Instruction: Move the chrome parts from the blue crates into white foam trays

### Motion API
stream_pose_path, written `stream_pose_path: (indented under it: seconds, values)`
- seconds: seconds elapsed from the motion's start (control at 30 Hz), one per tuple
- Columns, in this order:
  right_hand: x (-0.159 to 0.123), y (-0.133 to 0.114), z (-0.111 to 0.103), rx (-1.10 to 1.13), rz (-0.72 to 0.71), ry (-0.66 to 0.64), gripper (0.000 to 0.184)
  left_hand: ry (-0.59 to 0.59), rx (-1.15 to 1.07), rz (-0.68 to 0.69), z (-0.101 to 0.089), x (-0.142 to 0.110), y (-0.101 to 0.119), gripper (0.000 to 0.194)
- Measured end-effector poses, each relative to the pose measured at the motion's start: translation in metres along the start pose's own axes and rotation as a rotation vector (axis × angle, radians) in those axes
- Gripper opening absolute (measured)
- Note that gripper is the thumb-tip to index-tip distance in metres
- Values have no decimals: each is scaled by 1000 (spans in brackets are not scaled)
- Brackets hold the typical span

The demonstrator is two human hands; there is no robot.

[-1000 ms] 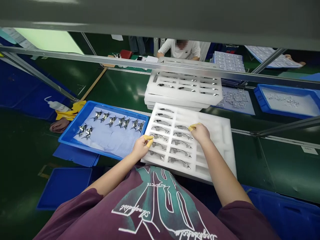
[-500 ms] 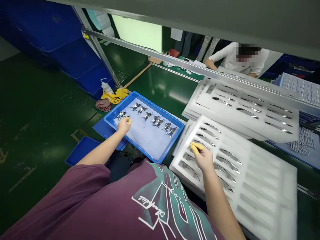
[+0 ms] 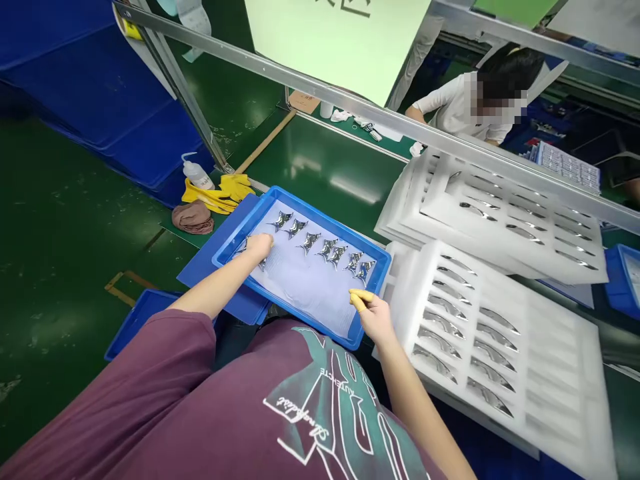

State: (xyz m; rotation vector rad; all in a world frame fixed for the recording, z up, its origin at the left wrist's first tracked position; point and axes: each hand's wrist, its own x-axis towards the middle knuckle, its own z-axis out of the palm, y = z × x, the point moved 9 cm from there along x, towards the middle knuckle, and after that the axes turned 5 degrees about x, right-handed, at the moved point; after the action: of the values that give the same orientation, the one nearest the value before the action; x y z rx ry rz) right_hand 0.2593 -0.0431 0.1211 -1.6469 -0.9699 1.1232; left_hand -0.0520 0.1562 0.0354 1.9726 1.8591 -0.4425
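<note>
The left hand (image 3: pixel 259 248) covers a chrome part (image 3: pixel 261 265) in the blue tray (image 3: pixel 327 218), grip unclear; the right hand (image 3: pixel 373 318), narrowly pinched on nothing visible, sits just beside the tray's right corner.

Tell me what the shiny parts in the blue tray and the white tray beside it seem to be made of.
The shiny parts look like chrome-plated metal, though plated plastic can't be ruled out; their mirror finish gives sharp reflections. The white tray looks like matte foam, judging by its thick, soft-looking edges and cut pockets.
</note>
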Motion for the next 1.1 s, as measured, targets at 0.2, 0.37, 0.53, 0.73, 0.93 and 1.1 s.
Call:
stream_pose_path:
  seconds: [0.2, 0.37, 0.53, 0.73, 0.93, 1.1]
  values:
    - [6, 4, 64, -55, 20, -113, 40, 180, -6, 157, -22, -22, -3, 36]
    - [29, -33, 74, -184, -128, 12, 48, 438, -166, 389, -48, -71, 15, 38]
    - [37, -30, 95, -323, 52, -171, 45, 498, -351, 580, -58, -114, 40, 38]
    - [16, 4, 111, -207, 259, -263, 49, 507, -595, 596, -46, -129, 38, 37]
    - [4, 15, 82, -195, 266, -57, 44, 359, -359, 301, -41, -63, 1, 34]
    - [-8, 21, 60, -128, 235, -41, 39, -6, 146, 138, -25, -13, -24, 32]
